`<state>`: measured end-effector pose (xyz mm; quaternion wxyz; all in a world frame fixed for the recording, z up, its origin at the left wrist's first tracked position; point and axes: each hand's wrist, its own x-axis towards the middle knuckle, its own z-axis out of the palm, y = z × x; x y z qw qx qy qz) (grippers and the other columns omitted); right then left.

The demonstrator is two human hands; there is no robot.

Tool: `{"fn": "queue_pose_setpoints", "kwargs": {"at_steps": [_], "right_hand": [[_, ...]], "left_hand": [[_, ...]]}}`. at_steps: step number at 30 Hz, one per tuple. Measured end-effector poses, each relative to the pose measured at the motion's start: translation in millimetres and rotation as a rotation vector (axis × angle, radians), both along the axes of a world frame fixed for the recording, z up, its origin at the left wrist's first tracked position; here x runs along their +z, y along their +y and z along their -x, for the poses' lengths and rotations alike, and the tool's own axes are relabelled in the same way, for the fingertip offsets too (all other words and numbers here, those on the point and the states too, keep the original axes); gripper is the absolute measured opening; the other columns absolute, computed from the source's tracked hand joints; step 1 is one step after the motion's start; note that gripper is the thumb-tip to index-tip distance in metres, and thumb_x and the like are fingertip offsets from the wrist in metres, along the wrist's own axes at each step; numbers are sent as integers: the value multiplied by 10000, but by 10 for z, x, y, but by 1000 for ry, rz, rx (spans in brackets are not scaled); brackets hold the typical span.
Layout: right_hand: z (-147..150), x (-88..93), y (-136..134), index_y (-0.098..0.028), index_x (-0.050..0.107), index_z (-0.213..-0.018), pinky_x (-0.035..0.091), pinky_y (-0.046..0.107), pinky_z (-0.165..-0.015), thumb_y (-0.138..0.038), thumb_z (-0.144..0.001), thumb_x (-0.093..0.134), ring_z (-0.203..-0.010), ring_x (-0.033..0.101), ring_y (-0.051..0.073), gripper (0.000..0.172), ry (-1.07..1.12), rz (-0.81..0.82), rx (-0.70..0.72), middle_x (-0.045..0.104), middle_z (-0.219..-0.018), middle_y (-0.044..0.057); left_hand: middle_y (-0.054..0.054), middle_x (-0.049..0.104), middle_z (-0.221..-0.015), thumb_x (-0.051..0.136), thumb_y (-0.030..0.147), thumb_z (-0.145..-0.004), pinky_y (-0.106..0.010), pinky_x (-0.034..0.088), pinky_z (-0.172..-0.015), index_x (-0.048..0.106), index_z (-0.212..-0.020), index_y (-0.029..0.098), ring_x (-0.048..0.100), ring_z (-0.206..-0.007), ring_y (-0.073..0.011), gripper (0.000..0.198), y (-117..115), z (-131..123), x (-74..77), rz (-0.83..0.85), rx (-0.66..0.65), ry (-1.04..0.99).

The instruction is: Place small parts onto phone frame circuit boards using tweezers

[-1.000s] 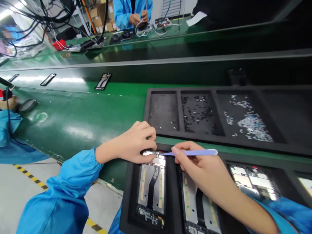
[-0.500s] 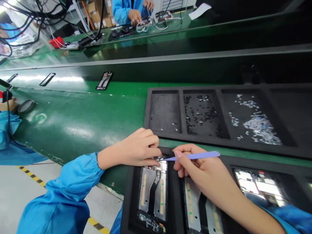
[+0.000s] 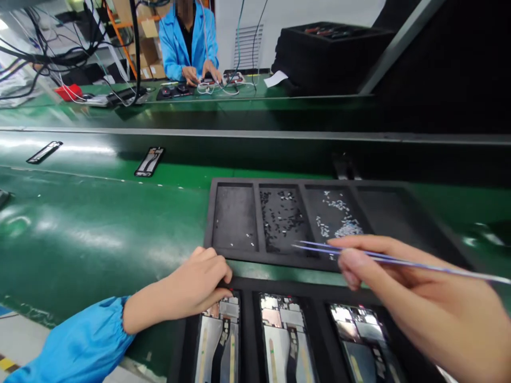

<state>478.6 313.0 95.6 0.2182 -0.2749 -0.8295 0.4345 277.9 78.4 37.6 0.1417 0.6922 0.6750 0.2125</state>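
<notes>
My right hand pinches long blue tweezers, their fine tips hanging above the black foam parts tray. Dark small parts fill one compartment, and white bits lie in the one beside it. My left hand has curled fingers resting on the top end of the leftmost phone in a black holder tray. Two more opened phones with exposed boards lie alongside it. My hand hides part of that phone's top edge.
A green conveyor belt runs behind the trays, carrying phone frames. Across it, a co-worker in a blue coat works with cables at a green bench. A stacked black box stands at the back right.
My right hand has lifted the tweezers off the phone and carried them away over the parts tray. The view has swung level and higher. My left hand stays at the phone's top end.
</notes>
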Motion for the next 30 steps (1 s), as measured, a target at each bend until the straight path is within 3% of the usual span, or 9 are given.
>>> {"fn": "queue_pose_setpoints", "kwargs": {"at_steps": [2, 4, 7, 11, 15, 18, 21, 26, 30], "right_hand": [[88, 36, 233, -253, 776, -874, 381, 253, -306, -642, -915, 636, -373, 540, 149, 415, -16, -69, 61, 674, -593, 29], [243, -12, 384, -240, 765, -811, 481, 263, -385, -683, -922, 599, -475, 628, 171, 487, -47, -55, 160, 726, -714, 65], [488, -195, 475, -217, 738, -795, 545, 274, -479, -718, -918, 593, -569, 661, 174, 536, -76, 54, 244, 728, -801, 78], [697, -483, 452, -207, 707, -774, 512, 263, -484, -633, -968, 585, -575, 630, 149, 484, -53, 144, 337, 711, -815, 57], [805, -657, 380, -225, 723, -849, 543, 285, -609, -452, -1026, 554, -677, 666, 160, 334, -39, 18, 436, 730, -884, 31], [838, -715, 342, -242, 725, -922, 563, 311, -730, -371, -1030, 551, -788, 704, 183, 242, -23, -61, 472, 742, -900, 16], [836, -751, 330, -239, 710, -867, 550, 297, -654, -369, -1031, 547, -710, 695, 169, 266, -19, -78, 438, 734, -861, 9], [823, -799, 334, -231, 686, -813, 487, 266, -498, -361, -1042, 541, -543, 636, 126, 300, -17, -125, 386, 714, -805, -8], [792, -785, 354, -245, 668, -949, 518, 247, -565, -286, -1039, 556, -670, 679, 142, 150, 50, -237, 459, 710, -862, 2]], "left_hand": [[-8, 549, -895, 641, 214, -1012, -316, 322, -770, 516, -912, 188, 454, -856, -193, 162, 5, -8, 1, 19, 3, -19], [-11, 539, -882, 602, 228, -1033, -325, 308, -768, 521, -895, 189, 444, -854, -198, 165, 8, -11, -2, 30, 4, -39], [-10, 539, -869, 527, 238, -1068, -331, 303, -764, 521, -905, 187, 446, -829, -189, 171, 10, -3, -8, 21, 17, -90], [-10, 537, -836, 519, 285, -1072, -330, 319, -752, 545, -938, 183, 469, -794, -182, 170, 13, 11, -14, -59, 27, -124], [-117, 611, -1098, 516, 353, -1070, -388, 364, -892, 613, -1158, 155, 529, -1041, -266, 237, 8, -4, -10, -121, 57, 31], [-196, 542, -1413, 447, 448, -1079, -480, 301, -1031, 546, -1373, 122, 428, -1329, -369, 450, 3, -16, -3, -71, 111, 188], [-197, 494, -1515, 417, 501, -1074, -502, 253, -1091, 449, -1487, 95, 388, -1411, -376, 580, -2, -8, -10, 25, 88, 217], [-187, 515, -1505, 447, 408, -1066, -506, 247, -1094, 462, -1488, 108, 448, -1372, -358, 518, -7, 4, -29, 43, 92, 187], [-180, 533, -1486, 440, 363, -1068, -498, 264, -1074, 489, -1467, 112, 465, -1354, -344, 474, -6, 2, -20, 37, 109, 149]]}}
